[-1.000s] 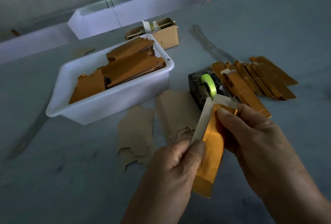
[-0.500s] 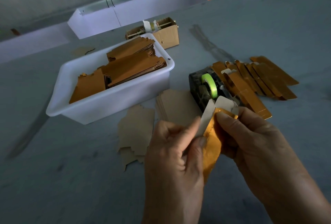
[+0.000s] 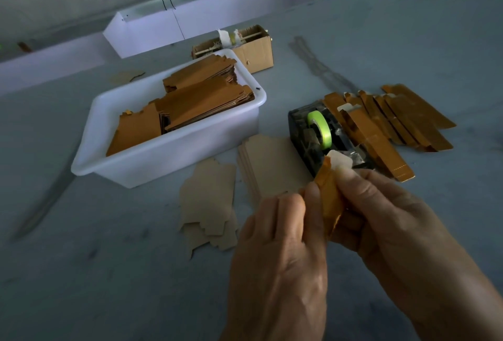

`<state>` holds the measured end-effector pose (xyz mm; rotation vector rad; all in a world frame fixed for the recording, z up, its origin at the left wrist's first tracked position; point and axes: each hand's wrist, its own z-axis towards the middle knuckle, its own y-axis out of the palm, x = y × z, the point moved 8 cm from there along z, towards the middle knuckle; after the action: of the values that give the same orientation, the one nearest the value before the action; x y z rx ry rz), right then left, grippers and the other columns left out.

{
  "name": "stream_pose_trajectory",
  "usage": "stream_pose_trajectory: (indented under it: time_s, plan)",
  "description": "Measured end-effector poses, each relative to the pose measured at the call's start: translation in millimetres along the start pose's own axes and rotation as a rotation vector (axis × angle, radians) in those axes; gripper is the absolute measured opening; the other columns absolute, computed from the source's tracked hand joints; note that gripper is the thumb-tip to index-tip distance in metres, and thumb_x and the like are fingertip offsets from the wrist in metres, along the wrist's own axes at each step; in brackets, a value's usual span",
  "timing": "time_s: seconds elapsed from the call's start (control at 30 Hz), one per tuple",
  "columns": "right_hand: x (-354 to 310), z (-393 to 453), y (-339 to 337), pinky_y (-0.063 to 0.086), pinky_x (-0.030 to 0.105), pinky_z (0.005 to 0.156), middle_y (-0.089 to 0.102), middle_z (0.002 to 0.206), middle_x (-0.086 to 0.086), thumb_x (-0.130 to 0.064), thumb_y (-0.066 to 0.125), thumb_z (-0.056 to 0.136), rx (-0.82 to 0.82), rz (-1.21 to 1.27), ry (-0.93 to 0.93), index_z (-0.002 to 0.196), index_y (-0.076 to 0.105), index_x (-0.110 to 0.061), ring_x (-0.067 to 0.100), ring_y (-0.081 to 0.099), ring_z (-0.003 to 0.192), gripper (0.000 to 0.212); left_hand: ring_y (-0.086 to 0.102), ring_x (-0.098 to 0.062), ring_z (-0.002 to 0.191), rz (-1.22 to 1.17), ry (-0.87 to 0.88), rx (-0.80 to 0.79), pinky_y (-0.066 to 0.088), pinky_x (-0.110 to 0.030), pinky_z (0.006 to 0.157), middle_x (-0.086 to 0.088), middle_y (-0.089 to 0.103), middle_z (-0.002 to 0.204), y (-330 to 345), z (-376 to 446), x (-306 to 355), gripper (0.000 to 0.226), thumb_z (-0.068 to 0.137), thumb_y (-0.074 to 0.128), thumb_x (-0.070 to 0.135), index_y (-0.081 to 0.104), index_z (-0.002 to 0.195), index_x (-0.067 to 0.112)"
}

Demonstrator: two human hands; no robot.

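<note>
Pinching gold blank [image 3: 330, 196] between left hand [image 3: 280, 253] and right hand [image 3: 386, 221], long axis seemingly pointing away.

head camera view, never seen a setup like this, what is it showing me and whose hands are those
There is no machine here. The one picture comes from a camera worn on a person's head, looking forward and down, so the two hands at the bottom are the wearer's own. The left hand and right hand together grip a gold card piece, which looks folded lengthwise.

Just beyond it, on the grey table, sits a black tape dispenser with a green tape roll. To the left, a white tub holds stacks of flat gold card. Between the tub and the hands lie plain brown card blanks. To the right of the dispenser lies a fan of folded gold strips. A small cardboard box stands behind the tub.
</note>
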<state>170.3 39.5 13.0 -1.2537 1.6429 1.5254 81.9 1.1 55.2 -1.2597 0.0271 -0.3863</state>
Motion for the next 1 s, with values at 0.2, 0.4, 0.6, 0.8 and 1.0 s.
stream_pose_trajectory:
  time_s: [0.2,0.4,0.6,0.8,1.0]
  plan:
    - [2,2,-6,0.049,0.03,0.064,0.069,0.068,0.003,-0.028,0.063,0.064,0.113,-0.069,-0.015,0.079,0.069,-0.019,0.013,0.066,0.062,0.018,0.059,-0.003,0.075,-0.216,0.005,0.178,0.049,-0.012,0.058,0.003,0.06,0.093,-5,-9,-4,0.037,0.086,0.058,0.028,0.068,0.121,0.018]
    - [6,2,-1,0.055,0.031,0.071,0.072,0.081,0.01,-0.029,0.062,0.068,0.085,-0.035,-0.057,0.085,0.069,-0.02,0.02,0.071,0.08,0.02,0.065,-0.014,0.055,-1.079,-0.633,0.081,0.048,-0.025,0.042,0.003,0.07,0.075,18,-16,-54,0.013,0.071,0.075,0.03,0.067,0.082,0.029]
    - [1,1,3,0.056,0.023,0.061,0.073,0.078,0.012,-0.032,0.064,0.066,0.102,-0.03,-0.09,0.079,0.066,-0.016,0.022,0.072,0.073,0.021,0.067,-0.014,0.055,-0.977,-0.565,0.004,0.05,-0.019,0.046,-0.006,0.07,0.067,13,-13,-58,0.008,0.084,0.069,0.015,0.071,0.077,0.019]
    - [-5,4,-3,0.057,0.028,0.061,0.072,0.076,0.015,-0.038,0.054,0.08,0.074,-0.003,-0.013,0.072,0.069,-0.018,0.026,0.071,0.069,0.027,0.072,-0.021,0.067,-1.216,-0.492,-0.321,0.057,-0.03,0.06,-0.004,0.074,0.079,20,-9,-40,0.013,0.078,0.072,0.031,0.074,0.079,0.017]
    - [-12,10,-13,0.054,0.043,0.076,0.072,0.079,0.017,-0.043,0.054,0.079,0.093,-0.162,-0.017,0.078,0.067,-0.012,0.031,0.071,0.073,0.034,0.07,-0.012,0.064,-1.328,-0.535,-0.351,0.054,-0.022,0.058,0.008,0.075,0.084,25,-4,-35,0.012,0.071,0.079,0.032,0.077,0.078,0.023]
